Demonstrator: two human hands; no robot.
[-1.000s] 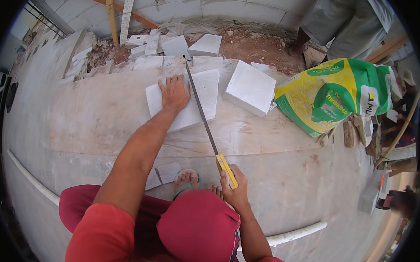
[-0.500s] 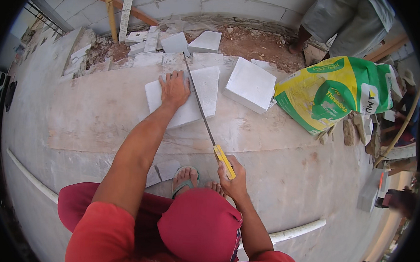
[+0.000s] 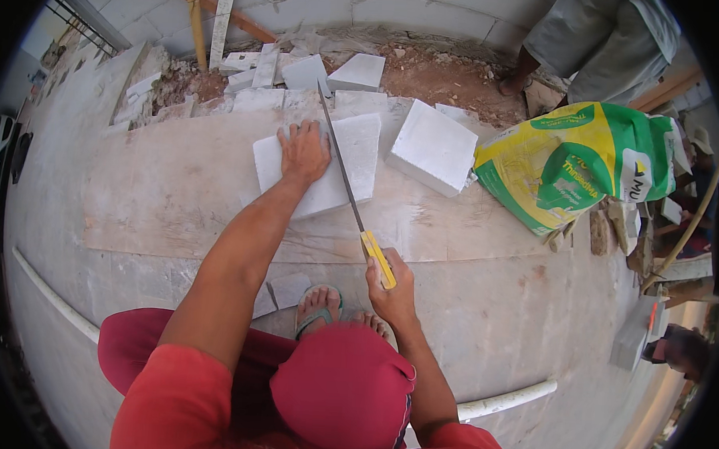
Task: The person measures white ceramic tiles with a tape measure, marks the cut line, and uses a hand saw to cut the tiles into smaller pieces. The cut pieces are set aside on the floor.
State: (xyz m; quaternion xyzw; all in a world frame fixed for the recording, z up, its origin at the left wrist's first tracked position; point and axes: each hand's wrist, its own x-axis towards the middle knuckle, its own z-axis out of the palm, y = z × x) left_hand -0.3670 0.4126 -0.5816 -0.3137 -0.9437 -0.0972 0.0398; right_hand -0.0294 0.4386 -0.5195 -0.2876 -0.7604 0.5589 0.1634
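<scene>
A white lightweight concrete block [image 3: 354, 156] lies on a thin board. My left hand [image 3: 305, 151] presses down on its top, fingers stretched out and a little spread. In my right hand [image 3: 393, 286] is the yellow handle of a handsaw [image 3: 344, 169], fingers wrapped round it. The saw's narrow dark blade runs from the handle up across the block, just right of my left hand, and its tip reaches past the block's far edge. Whether the teeth have cut into the block cannot be made out.
Right of the block lie another white block [image 3: 433, 146] and a green and yellow bag [image 3: 575, 166]. White offcuts [image 3: 304, 72] sit by the far wall [image 3: 393, 13]. A person in grey trousers [image 3: 596, 42] stands at the back right. A white pipe [image 3: 508, 399] lies near my right arm.
My right hand has moved the saw forward and slightly left, so the handle is nearer the block. My left hand stays on the block.
</scene>
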